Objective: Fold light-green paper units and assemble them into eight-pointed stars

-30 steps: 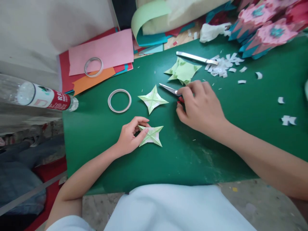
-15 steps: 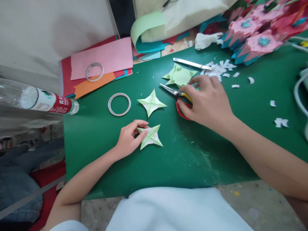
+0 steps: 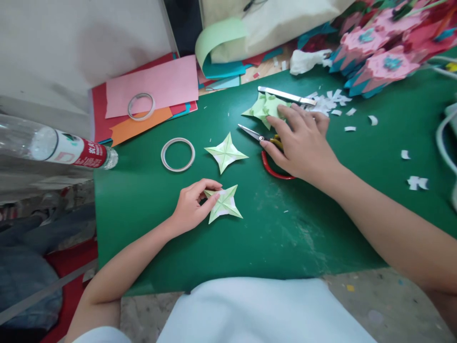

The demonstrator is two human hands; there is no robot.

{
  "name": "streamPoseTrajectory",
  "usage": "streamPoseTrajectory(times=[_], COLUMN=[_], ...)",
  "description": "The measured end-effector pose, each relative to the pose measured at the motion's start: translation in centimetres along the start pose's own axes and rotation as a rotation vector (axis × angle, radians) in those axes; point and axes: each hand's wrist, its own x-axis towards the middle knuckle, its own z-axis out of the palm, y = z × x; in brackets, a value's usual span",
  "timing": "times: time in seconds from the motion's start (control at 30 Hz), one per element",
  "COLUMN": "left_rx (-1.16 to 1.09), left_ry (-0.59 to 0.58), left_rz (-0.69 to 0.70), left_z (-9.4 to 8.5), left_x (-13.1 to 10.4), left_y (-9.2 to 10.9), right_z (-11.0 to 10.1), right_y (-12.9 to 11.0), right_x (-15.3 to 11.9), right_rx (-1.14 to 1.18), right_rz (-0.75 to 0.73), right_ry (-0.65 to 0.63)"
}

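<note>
My left hand (image 3: 194, 202) pinches the left point of a light green folded paper star (image 3: 225, 205) on the green table. A second green star (image 3: 226, 153) lies just above it, touched by neither hand. My right hand (image 3: 298, 138) has its fingers apart over the scissors (image 3: 262, 138), which lie with blades toward the upper left and a red and a yellow handle. Its fingertips reach the edge of a curled light green paper piece (image 3: 262, 108). Silver tweezers (image 3: 285, 95) rest behind that piece.
White paper scraps (image 3: 330, 101) lie at the upper right, below pink and blue paper flowers (image 3: 387, 64). One tape roll (image 3: 177, 155) is left of the stars, another (image 3: 141, 106) on coloured paper sheets (image 3: 171, 78). A plastic bottle (image 3: 82, 150) sticks in from the left edge.
My right hand has shifted slightly left, and its fingers have spread from the scissors handles to over the green paper piece. My left hand and the star under it look the same.
</note>
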Motion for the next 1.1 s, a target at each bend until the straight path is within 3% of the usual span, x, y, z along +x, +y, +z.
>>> streamPoseTrajectory(times=[0.13,0.2,0.3,0.4,0.43,0.57,0.67,0.9,0.97,1.1], left_rx=[-0.085,-0.212,-0.426,-0.586,-0.633,-0.702,-0.696,-0.694,-0.691,-0.670], left_ry=[0.023,0.088,0.327,0.655,0.686,0.692,0.667,0.648,0.643,0.643], left_rz=[-0.020,-0.018,0.018,0.017,-0.024,-0.082,-0.063,-0.068,-0.075,-0.082], left_z=[0.2,0.2,-0.1,-0.8,-1.1,-1.6,-1.6,-1.4,-1.4,-1.4], left_x=[-0.1,-0.1,0.3,1.2,1.5,2.0,1.9,1.9,1.9,1.9], left_y=[0.0,-0.2,-0.9,-1.7,-1.9,-2.1,-1.9,-2.0,-2.0,-1.9], right_z=[0.4,0.0,-1.1,-2.1,-2.2,-1.8,-1.1,-0.3,-0.4,-0.9], right_y=[0.4,0.4,-0.4,-2.3,-3.1,-5.9,-6.6,-5.0,-4.7,-4.9], right_x=[0.2,0.3,-0.2,-1.5,-2.0,-4.0,-4.2,-2.5,-2.3,-2.6], right_rx=[-0.010,0.007,0.021,0.016,0.042,0.096,0.046,-0.152,-0.146,-0.113], right_rz=[-0.051,-0.100,-0.279,-0.650,-0.778,-1.058,-1.044,-0.650,-0.656,-0.872], right_ry=[0.087,0.163,0.362,0.565,0.589,0.415,0.405,0.310,0.307,0.407])
